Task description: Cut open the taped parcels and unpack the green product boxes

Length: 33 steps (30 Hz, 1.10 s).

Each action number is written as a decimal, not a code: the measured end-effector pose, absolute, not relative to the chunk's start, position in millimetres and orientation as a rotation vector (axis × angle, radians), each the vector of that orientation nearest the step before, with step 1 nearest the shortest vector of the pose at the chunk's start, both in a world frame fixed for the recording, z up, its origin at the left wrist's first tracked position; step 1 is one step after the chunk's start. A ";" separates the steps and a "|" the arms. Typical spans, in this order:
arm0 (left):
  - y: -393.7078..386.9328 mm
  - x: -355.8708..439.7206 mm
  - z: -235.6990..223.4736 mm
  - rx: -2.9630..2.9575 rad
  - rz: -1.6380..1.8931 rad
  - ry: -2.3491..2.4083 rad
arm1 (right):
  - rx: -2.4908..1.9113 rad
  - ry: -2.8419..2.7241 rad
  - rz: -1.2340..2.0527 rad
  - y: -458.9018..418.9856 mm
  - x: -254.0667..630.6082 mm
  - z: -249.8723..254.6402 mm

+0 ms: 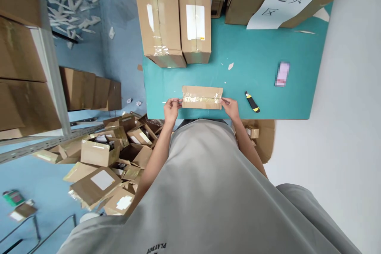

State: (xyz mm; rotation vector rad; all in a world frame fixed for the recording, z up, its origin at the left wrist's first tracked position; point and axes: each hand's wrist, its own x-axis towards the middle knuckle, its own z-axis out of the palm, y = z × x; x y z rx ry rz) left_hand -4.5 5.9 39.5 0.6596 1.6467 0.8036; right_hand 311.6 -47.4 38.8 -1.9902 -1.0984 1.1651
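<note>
Green table (258,59) carries two taped cartons (177,24). Near its front edge, a small taped cardboard box (202,103) is held between left hand (171,110) and right hand (230,108), fingers pinched at opposite ends.

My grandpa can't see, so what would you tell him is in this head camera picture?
Two bare hands hold the ends of a small taped cardboard box at the near edge of a green table. A knife lies to the right, and two bigger boxes stand behind.
</note>
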 end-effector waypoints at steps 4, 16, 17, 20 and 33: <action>9.3 -7.9 41.6 0.616 0.815 1.620 | -1.955 -1.093 1.213 -45.9 315.5 40.7; -0.4 -22.7 8.5 0.945 0.425 1.705 | -1.938 -0.926 1.453 -76.1 323.8 12.9; -2.1 -22.0 6.1 1.008 0.391 1.669 | -1.928 -0.943 1.481 -77.2 320.4 11.7; -5.4 -17.0 2.6 1.156 0.387 1.540 | -1.882 -1.006 1.512 -75.6 309.0 10.7; 27.6 -20.1 22.1 1.328 0.529 1.585 | -1.922 -1.318 1.133 -32.5 317.8 30.0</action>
